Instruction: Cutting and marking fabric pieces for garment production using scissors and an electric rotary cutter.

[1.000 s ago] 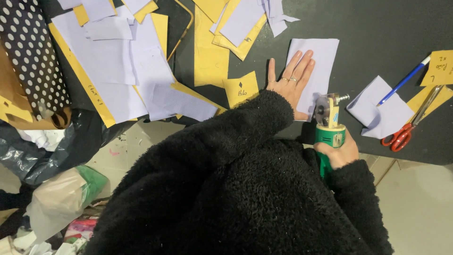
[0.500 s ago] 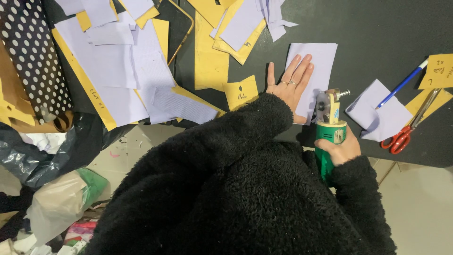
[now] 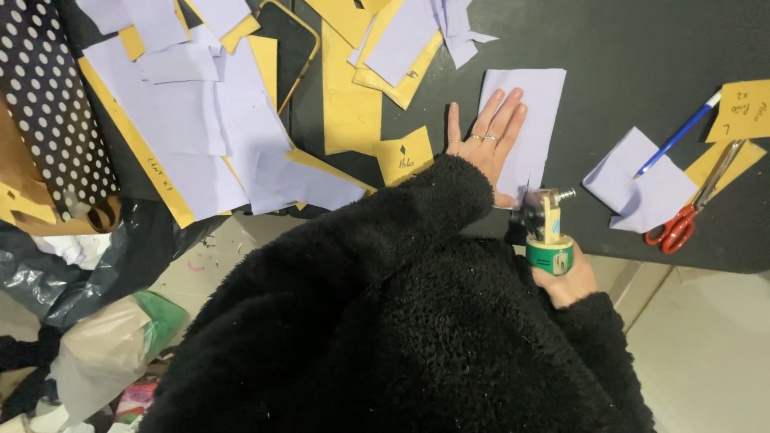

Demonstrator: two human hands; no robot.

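My left hand lies flat, fingers spread, on a pale lilac fabric piece on the black table. My right hand grips the green handle of a small electric rotary cutter. The cutter's metal head sits at the near lower edge of the lilac piece, just right of my left wrist. Both arms wear a black fleecy sleeve.
Red-handled scissors, a blue pen, another lilac piece and yellow paper patterns lie to the right. Heaped lilac and yellow pieces cover the left, beside a polka-dot roll. Bags sit on the floor.
My right hand has drawn the cutter back toward me and slightly left, to the near edge of the lilac piece. My left hand stays pressed flat on it.
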